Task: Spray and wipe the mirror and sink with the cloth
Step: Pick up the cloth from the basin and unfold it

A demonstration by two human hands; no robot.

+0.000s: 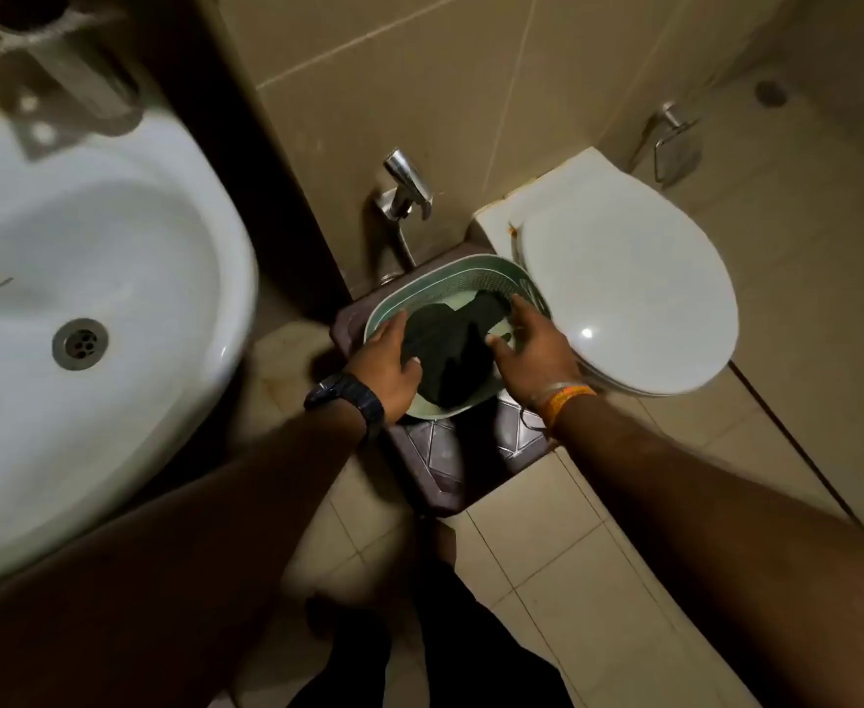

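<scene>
1. Head view: both arms reach down to a pale green basket point(422, 293) that sits on a dark brown plastic stool point(435, 467), in the corner between the sink and the toilet.
2. A dark cloth point(453, 344) lies crumpled inside the basket and covers most of its floor; a strip of pale bottom shows at the far side.
3. The left hand point(389, 367), with a black watch point(345, 398) on its wrist, lies at the basket's left rim, its fingers bent over the cloth's left edge and its thumb resting on the fabric. Whether it really grips the cloth cannot be told.
4. The right hand point(532, 352), with an orange wristband point(568, 401), is spread over the basket's right rim, its fingers nearly straight, its thumb pointing at the cloth. Contact with the fabric is unclear.
5. The white sink point(93, 309) fills the left side; its curved front edge overhangs close beside the left forearm.
6. The closed white toilet lid point(624, 278) lies just beside the basket's right rim, so that little room is left there.
7. A chrome hand-spray holder point(404, 189) sits on the wall just behind the basket.
8. Tiled floor point(562, 569) lies open on the near side of the stool, to the right.
</scene>
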